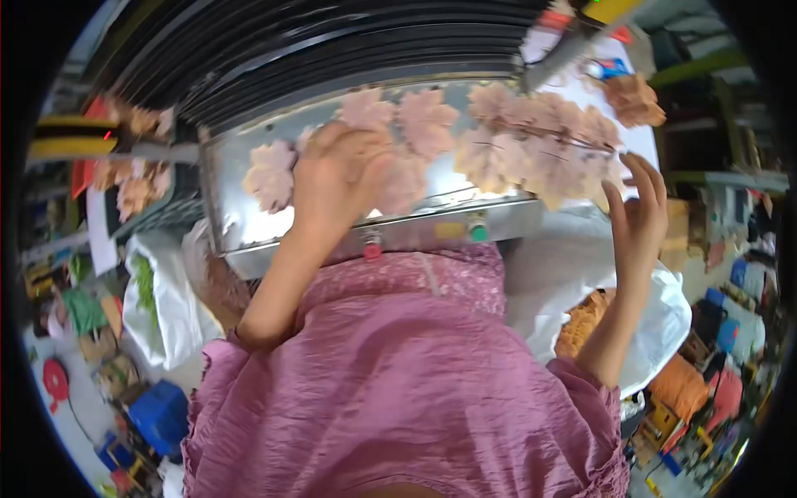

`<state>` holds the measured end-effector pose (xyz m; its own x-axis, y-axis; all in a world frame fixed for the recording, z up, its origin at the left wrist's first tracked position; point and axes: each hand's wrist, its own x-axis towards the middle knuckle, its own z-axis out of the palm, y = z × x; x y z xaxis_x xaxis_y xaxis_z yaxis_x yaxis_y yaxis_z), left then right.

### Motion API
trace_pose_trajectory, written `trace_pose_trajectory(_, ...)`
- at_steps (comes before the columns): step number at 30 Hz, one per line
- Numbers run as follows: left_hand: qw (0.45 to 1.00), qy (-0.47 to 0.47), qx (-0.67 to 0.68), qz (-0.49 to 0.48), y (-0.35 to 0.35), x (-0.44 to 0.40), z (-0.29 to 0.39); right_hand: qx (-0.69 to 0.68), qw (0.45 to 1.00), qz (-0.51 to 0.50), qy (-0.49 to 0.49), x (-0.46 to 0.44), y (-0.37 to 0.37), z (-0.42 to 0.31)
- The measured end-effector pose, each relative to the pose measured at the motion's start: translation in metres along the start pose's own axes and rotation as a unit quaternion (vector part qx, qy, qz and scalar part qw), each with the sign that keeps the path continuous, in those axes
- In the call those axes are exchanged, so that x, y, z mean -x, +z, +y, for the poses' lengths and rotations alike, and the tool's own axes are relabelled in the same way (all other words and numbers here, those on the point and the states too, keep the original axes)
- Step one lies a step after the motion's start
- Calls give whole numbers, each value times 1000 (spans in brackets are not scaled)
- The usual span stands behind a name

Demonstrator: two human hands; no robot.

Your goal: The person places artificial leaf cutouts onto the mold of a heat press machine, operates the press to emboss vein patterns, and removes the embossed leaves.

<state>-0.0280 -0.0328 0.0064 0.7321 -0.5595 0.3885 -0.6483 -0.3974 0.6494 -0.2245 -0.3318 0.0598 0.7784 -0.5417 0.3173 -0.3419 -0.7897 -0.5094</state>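
My left hand (342, 170) reaches over the left part of a shiny metal work surface, among pinkish-tan artificial leaves. Its fingers are bent and slightly blurred, with the tips hidden, so I cannot tell whether they grip a leaf. A maple-shaped leaf (271, 176) lies to its left, and another leaf (426, 123) to its right. My right hand (641, 207) is at the surface's right end, fingers apart. It is beside a leaf spray (544, 145), whose several leaves sit along a brown stem; no firm grip on it shows.
Black ribbed machine panels (357, 41) rise behind the metal surface (249, 224). A red button (372, 249) and a green button (478, 231) are on its front edge. White bags (166, 290) flank me; the right one holds orange-brown material (585, 322). More leaves (635, 101) lie upper right.
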Motion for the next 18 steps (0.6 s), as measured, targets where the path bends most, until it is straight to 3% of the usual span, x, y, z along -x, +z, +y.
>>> trace_pose_trajectory(3,994,-24,-99,41,-30,21,-32,-78,995,-61,-11,13,24,-49)
trace_pose_trajectory(5,982,-37,-168,77,-33,34,-49,-165,973,-155,-49,18,52,-76)
trace_pose_trajectory(7,982,-58,-168,69,-25,36,-59,-166,963,-150,-153,22,89,-89)
trace_pose_trajectory(10,981,-91,-166,32,-13,26,-66,-184,950,-161,-193,23,104,-121)
trace_pose_trajectory(16,989,-103,-84,70,-30,24,-58,-219,945,-204,-134,24,117,-129)
trace_pose_trajectory(18,986,-142,24,83,-37,23,-41,-305,926,-202,-94,13,134,-133)
